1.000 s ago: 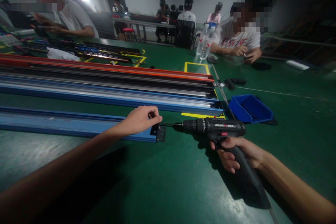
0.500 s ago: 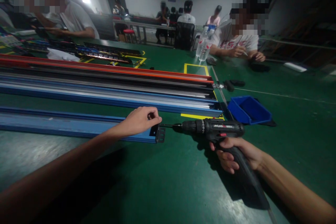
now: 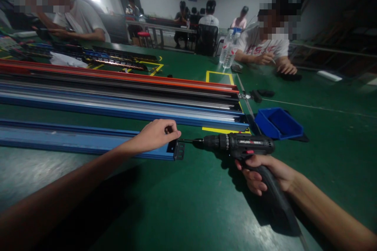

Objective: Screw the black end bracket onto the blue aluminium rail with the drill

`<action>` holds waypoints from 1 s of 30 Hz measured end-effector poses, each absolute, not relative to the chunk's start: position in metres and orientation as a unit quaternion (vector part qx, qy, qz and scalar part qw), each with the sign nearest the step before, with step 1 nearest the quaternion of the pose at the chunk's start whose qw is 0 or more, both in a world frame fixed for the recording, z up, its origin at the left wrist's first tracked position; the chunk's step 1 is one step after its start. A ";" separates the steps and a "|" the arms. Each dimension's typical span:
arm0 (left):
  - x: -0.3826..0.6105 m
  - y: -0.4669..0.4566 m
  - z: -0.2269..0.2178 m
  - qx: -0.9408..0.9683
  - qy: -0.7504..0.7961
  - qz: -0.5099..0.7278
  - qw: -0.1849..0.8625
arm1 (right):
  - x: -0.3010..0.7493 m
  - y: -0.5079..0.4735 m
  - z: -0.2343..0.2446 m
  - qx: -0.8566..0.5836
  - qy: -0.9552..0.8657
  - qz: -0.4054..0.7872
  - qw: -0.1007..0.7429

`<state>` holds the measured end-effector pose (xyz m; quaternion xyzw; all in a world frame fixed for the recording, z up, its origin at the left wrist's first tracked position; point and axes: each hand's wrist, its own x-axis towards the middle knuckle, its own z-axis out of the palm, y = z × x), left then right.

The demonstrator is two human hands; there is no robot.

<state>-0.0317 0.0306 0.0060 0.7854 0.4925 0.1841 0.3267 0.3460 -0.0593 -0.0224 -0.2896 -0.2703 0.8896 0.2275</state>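
Note:
A long blue rail [image 3: 73, 141] lies on the green table [image 3: 188, 204], its right end capped by a black bracket [image 3: 179, 150]. My left hand [image 3: 156, 134] rests closed on that end of the rail, fingers pinched at the bracket. My right hand [image 3: 265, 172] grips the handle of a black cordless drill [image 3: 244, 145]. The drill lies level, and its bit [image 3: 187, 140] touches the bracket just right of my left fingers.
Longer blue, silver, black and orange rails [image 3: 123, 94] lie stacked behind. A blue bin [image 3: 278, 123] sits right of them, near yellow floor tape. A water bottle [image 3: 228, 49] stands farther back. Seated people work at the far left, far right and at distant tables.
Almost nothing moved: both hands hold their places, and the view shifted slightly. The person at the far right has moved a hand.

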 end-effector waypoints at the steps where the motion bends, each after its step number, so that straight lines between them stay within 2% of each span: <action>1: -0.032 0.031 0.005 0.785 0.492 0.185 0.328 | 0.346 -0.059 -0.022 -0.290 -0.270 0.890 0.226; 30: -0.032 0.030 0.007 0.775 0.494 0.187 0.346 | 0.346 -0.061 -0.024 -0.299 -0.260 0.889 0.231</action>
